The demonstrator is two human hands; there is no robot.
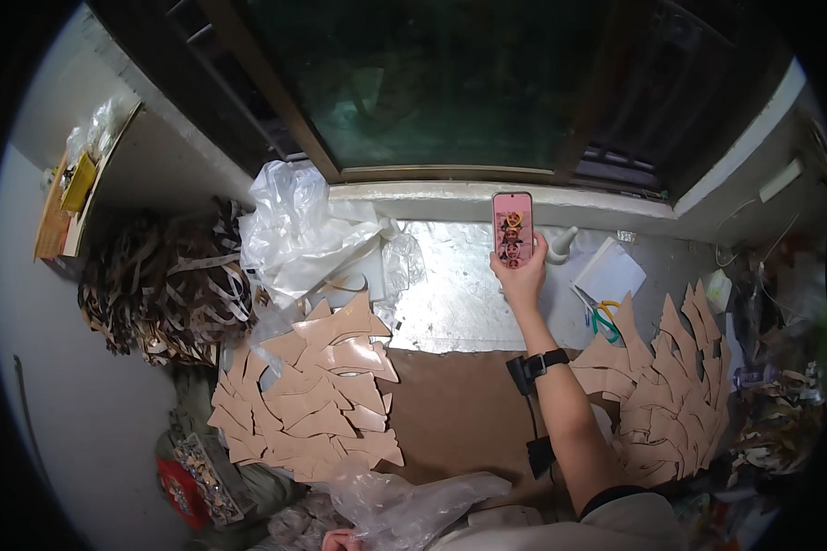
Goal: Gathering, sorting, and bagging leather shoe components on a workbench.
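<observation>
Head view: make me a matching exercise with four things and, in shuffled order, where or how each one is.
1. Phone
2. Black strap
3. Tan pieces
4. Dark strips

A. Heaped in a tangle at the left
B. Held in the right hand
C. Laid in two overlapping piles, one on each side
D. Around the wrist

Pairs: 1-B, 2-D, 3-C, 4-A

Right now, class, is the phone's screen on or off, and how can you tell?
On: the phone in the right hand shows a bright pink picture inside its dark frame.
</observation>
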